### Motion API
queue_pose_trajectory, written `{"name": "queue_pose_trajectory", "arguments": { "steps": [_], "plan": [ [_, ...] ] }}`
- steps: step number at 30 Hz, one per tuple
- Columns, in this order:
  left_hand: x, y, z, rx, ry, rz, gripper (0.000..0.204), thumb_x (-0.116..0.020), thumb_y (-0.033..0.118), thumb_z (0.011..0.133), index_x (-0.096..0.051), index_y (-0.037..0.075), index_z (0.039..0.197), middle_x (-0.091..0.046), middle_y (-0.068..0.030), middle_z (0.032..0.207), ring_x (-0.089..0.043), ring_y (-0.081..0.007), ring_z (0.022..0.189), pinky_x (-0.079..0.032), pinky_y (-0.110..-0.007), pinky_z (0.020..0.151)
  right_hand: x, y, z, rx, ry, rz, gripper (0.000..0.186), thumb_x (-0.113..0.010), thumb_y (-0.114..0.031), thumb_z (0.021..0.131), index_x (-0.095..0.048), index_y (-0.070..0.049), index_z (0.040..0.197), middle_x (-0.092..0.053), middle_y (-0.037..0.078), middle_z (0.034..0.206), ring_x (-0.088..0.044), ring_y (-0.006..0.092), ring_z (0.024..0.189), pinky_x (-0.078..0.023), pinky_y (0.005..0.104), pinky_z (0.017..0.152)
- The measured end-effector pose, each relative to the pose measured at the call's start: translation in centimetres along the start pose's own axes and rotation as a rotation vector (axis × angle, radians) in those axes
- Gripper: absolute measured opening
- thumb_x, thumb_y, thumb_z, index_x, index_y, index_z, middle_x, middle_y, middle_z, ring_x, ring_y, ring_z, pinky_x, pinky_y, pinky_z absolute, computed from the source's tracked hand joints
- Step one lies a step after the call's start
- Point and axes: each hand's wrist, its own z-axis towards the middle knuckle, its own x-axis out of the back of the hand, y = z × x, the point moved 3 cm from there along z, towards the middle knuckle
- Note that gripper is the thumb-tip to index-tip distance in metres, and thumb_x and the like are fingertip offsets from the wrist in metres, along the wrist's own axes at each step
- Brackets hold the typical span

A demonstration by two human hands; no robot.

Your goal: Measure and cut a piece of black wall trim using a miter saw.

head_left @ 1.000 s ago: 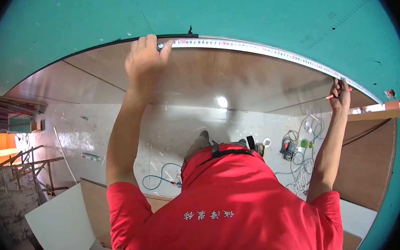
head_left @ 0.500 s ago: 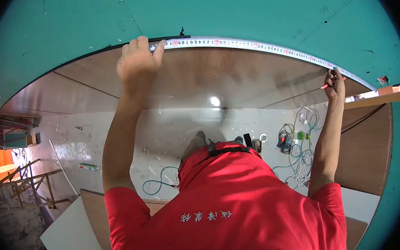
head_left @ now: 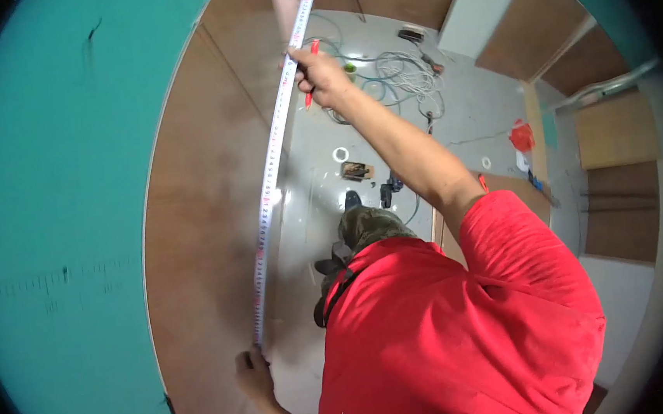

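A long white tape measure runs steeply down the middle, off the edge of a teal sheet and over brown boards. My right hand is closed on the tape near its upper part and also holds a red pencil. My left hand, dim and slightly blurred, is closed at the tape's lower end. At the top, behind the tape, is a pale skin-coloured shape; I cannot tell whether it is another hand or a reflection.
On the grey floor lie coiled cables and hoses, white rolls, an open box, a dark tool and a red bag. More boards and a pale panel stand at the right and back.
The view has swung round, and the tape, earlier across along the teal sheet's edge, now runs steeply away from it. My left hand is now low in the picture, my right hand high.
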Motion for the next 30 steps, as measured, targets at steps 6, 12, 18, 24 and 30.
{"name": "queue_pose_trajectory", "arguments": {
  "steps": [6, 12, 18, 24, 30],
  "plan": [
    [-7.3, 9.9, 7.6, 0.023, -0.436, -0.257, 0.025, -0.045, 0.020, 0.090, -0.060, 0.000, 0.090, -0.050, -0.0033, 0.063, -0.046, -0.0096, 0.053, -0.037, -0.029, 0.048, 15.5, 0.0, 0.8, 0.015, 0.432, 0.202, 0.017, -0.056, -0.020, 0.090, -0.060, -0.004, 0.090, -0.063, 0.005, 0.074, -0.042, 0.0057, 0.046, -0.028, 0.0200, 0.037],
    [-8.7, 22.4, 15.0, -0.132, -0.709, -0.052, 0.030, -0.046, 0.022, 0.090, -0.061, -0.002, 0.099, -0.057, -0.0054, 0.072, -0.051, -0.0138, 0.066, -0.041, -0.029, 0.060, 31.8, -3.5, 0.5, 0.046, 0.776, 0.171, 0.017, -0.059, -0.018, 0.085, -0.062, -0.001, 0.082, -0.062, 0.006, 0.069, -0.043, 0.0065, 0.044, -0.026, 0.0215, 0.036],
    [-11.5, 36.3, 19.6, -0.336, -0.753, -0.066, 0.029, -0.044, 0.017, 0.089, -0.061, -0.002, 0.101, -0.059, -0.0055, 0.080, -0.053, -0.0138, 0.075, -0.043, -0.028, 0.069, 42.0, -7.4, -0.5, 0.082, 1.010, 0.223, 0.014, -0.061, -0.017, 0.082, -0.059, -0.005, 0.075, -0.051, 0.001, 0.059, -0.040, 0.0077, 0.043, -0.026, 0.0240, 0.036],
    [-15.6, 47.1, 25.7, -0.578, -0.791, -0.119, 0.026, -0.042, 0.009, 0.085, -0.059, -0.002, 0.101, -0.061, -0.0096, 0.088, -0.057, -0.0173, 0.083, -0.044, -0.029, 0.077, 48.2, -11.0, 1.7, 0.153, 0.923, 0.310, 0.011, -0.059, -0.014, 0.083, -0.055, -0.004, 0.080, -0.048, 0.001, 0.065, -0.040, 0.0073, 0.050, -0.026, 0.0212, 0.037],
    [-23.3, 58.9, 33.0, -0.688, -0.747, -0.193, 0.031, -0.044, 0.012, 0.087, -0.056, 0.004, 0.114, -0.065, -0.0173, 0.095, -0.064, -0.0261, 0.088, -0.048, -0.034, 0.080, 35.4, -13.0, 11.3, 0.032, 0.627, 0.146, 0.013, -0.060, -0.013, 0.085, -0.058, -0.002, 0.079, -0.048, 0.000, 0.059, -0.037, 0.0083, 0.043, -0.026, 0.0228, 0.038]
  ]
}}
